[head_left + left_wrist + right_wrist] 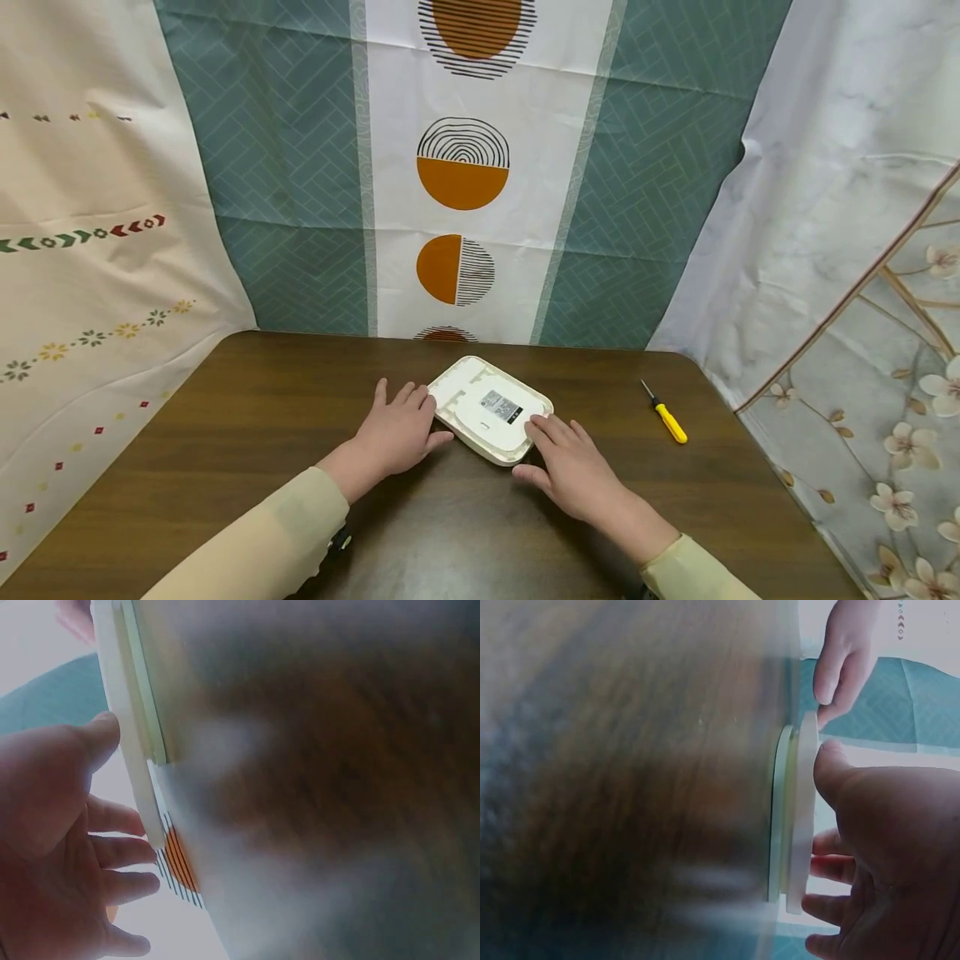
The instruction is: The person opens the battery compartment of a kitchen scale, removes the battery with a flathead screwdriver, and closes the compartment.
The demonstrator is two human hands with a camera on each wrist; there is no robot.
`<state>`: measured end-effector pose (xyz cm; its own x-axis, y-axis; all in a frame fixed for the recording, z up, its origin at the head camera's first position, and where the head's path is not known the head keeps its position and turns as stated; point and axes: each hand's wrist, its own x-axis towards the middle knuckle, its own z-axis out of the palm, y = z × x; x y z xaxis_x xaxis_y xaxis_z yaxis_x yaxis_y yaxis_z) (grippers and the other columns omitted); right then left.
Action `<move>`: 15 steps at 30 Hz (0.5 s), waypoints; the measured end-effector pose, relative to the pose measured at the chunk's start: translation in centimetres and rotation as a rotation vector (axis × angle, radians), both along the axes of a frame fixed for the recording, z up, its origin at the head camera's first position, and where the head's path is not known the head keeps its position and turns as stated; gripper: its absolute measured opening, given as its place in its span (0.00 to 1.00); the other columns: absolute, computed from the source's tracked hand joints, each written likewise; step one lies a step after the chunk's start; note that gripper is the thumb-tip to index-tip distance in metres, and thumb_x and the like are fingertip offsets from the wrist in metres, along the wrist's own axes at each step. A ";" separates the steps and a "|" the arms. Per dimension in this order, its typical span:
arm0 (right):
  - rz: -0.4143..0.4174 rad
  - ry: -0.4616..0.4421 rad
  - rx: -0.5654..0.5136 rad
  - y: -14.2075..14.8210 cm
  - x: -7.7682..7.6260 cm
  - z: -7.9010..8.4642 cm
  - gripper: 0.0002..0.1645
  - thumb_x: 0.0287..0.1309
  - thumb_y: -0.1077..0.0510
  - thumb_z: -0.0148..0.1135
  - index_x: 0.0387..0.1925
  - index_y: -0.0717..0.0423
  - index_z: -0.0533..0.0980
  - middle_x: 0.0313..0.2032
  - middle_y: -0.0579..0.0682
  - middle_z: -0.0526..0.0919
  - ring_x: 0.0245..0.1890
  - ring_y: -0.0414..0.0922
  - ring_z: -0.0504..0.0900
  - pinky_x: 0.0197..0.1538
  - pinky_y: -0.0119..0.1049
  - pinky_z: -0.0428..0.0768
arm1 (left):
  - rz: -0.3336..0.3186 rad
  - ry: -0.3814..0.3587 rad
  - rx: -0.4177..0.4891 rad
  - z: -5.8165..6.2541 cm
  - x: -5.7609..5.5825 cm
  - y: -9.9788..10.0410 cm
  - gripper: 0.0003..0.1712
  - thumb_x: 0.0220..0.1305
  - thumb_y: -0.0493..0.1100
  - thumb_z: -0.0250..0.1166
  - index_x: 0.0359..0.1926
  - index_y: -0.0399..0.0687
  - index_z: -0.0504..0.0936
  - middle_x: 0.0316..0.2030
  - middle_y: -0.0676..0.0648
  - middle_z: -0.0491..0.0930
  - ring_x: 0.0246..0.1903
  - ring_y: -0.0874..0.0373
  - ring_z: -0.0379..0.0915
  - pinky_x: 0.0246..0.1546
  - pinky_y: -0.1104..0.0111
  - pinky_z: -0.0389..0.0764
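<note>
A flat white device with rounded corners lies at an angle on the brown table, a grey-and-black printed label on its upturned face. Seen edge-on from the right wrist, its white slab sits over a narrower pale-green layer. My left hand is at its left edge, fingers spread and thumb stretched toward the near side. On the opposite end, my right hand has its fingertips at the right corner, with the thumb apart below. Neither hand curls round the device.
A screwdriver with a yellow handle lies on the table, right of my right hand. Patterned cloth hangs along the table's back edge, and further cloths hang at both sides.
</note>
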<state>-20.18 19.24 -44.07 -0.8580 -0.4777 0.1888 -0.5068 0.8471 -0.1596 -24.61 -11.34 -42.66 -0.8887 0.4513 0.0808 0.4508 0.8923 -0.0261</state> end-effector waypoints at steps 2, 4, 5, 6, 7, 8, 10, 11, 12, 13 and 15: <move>0.001 -0.005 -0.005 0.0 -0.2 0.0 0.44 0.75 0.39 0.70 0.75 0.67 0.74 0.75 0.65 0.74 0.78 0.66 0.69 0.78 0.71 0.63 | -0.004 0.009 -0.001 0.2 0.5 0.0 0.40 0.82 0.67 0.62 0.69 0.34 0.79 0.73 0.33 0.74 0.76 0.34 0.67 0.76 0.26 0.54; 0.001 -0.006 -0.012 0.0 -0.4 0.0 0.44 0.74 0.39 0.71 0.74 0.67 0.75 0.74 0.65 0.74 0.77 0.65 0.70 0.77 0.71 0.64 | -0.009 0.019 -0.001 0.4 1.0 0.0 0.40 0.81 0.67 0.63 0.67 0.33 0.80 0.70 0.33 0.76 0.76 0.33 0.68 0.76 0.26 0.55; 0.001 -0.008 -0.014 -0.1 -0.5 0.0 0.43 0.74 0.39 0.71 0.74 0.67 0.75 0.74 0.64 0.75 0.77 0.64 0.70 0.77 0.70 0.64 | -0.013 0.024 -0.002 0.4 1.2 -0.1 0.40 0.81 0.67 0.63 0.66 0.33 0.80 0.70 0.32 0.77 0.75 0.33 0.68 0.76 0.26 0.55; -0.002 -0.013 -0.010 -0.1 -0.6 0.0 0.43 0.74 0.39 0.71 0.74 0.66 0.75 0.74 0.64 0.75 0.77 0.63 0.70 0.78 0.70 0.64 | -0.018 0.031 -0.005 0.5 1.5 -0.1 0.39 0.81 0.66 0.63 0.66 0.33 0.81 0.69 0.32 0.77 0.75 0.33 0.69 0.76 0.26 0.55; -0.002 -0.012 -0.012 -0.1 -0.7 0.0 0.43 0.74 0.39 0.71 0.74 0.66 0.75 0.74 0.64 0.75 0.77 0.63 0.70 0.78 0.69 0.64 | -0.022 0.037 -0.008 0.6 1.7 -0.1 0.40 0.81 0.67 0.63 0.65 0.32 0.81 0.68 0.32 0.78 0.75 0.33 0.69 0.76 0.26 0.55; -0.005 -0.014 -0.008 -0.2 -0.8 0.0 0.43 0.75 0.39 0.70 0.74 0.66 0.75 0.74 0.64 0.75 0.77 0.62 0.71 0.78 0.69 0.64 | -0.025 0.044 -0.007 0.6 1.9 -0.1 0.40 0.80 0.67 0.64 0.65 0.32 0.81 0.67 0.32 0.78 0.74 0.32 0.70 0.76 0.27 0.55; -0.012 -0.023 0.004 -0.3 -1.0 0.1 0.43 0.75 0.38 0.69 0.74 0.66 0.75 0.74 0.64 0.74 0.78 0.61 0.70 0.79 0.68 0.63 | -0.027 0.053 -0.010 0.6 2.3 -0.1 0.40 0.80 0.67 0.64 0.65 0.32 0.81 0.66 0.32 0.79 0.74 0.33 0.70 0.76 0.27 0.56; -0.012 -0.024 0.002 -0.3 -1.1 0.2 0.42 0.75 0.38 0.69 0.74 0.66 0.75 0.74 0.64 0.75 0.78 0.61 0.70 0.79 0.68 0.64 | -0.026 0.056 -0.013 0.5 2.4 -0.2 0.40 0.80 0.67 0.64 0.65 0.32 0.81 0.66 0.32 0.79 0.74 0.33 0.70 0.76 0.27 0.56; -0.012 -0.025 0.004 -0.4 -1.2 0.2 0.42 0.76 0.38 0.69 0.73 0.66 0.75 0.74 0.64 0.75 0.78 0.61 0.70 0.79 0.68 0.64 | -0.026 0.061 -0.012 0.5 2.6 -0.2 0.40 0.80 0.67 0.64 0.65 0.32 0.82 0.66 0.32 0.79 0.73 0.33 0.71 0.76 0.27 0.56; -0.011 -0.027 0.001 -0.4 -1.3 0.3 0.42 0.76 0.38 0.69 0.73 0.66 0.75 0.74 0.64 0.75 0.78 0.62 0.70 0.79 0.68 0.64 | -0.025 0.063 -0.011 0.5 2.8 -0.2 0.40 0.80 0.67 0.64 0.65 0.32 0.81 0.65 0.32 0.79 0.73 0.33 0.71 0.76 0.27 0.56; -0.008 -0.034 0.001 -0.5 -1.4 0.5 0.41 0.76 0.39 0.69 0.72 0.67 0.76 0.74 0.64 0.75 0.78 0.62 0.70 0.79 0.67 0.64 | -0.024 0.064 -0.010 0.5 3.1 -0.2 0.40 0.80 0.67 0.64 0.65 0.32 0.81 0.65 0.32 0.79 0.73 0.33 0.71 0.76 0.27 0.56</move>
<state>-21.62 18.76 -43.57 -0.8675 -0.4714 0.1587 -0.4947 0.8512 -0.1755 -21.53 -11.57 -42.17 -0.8709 0.4733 0.1323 0.4689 0.8809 -0.0648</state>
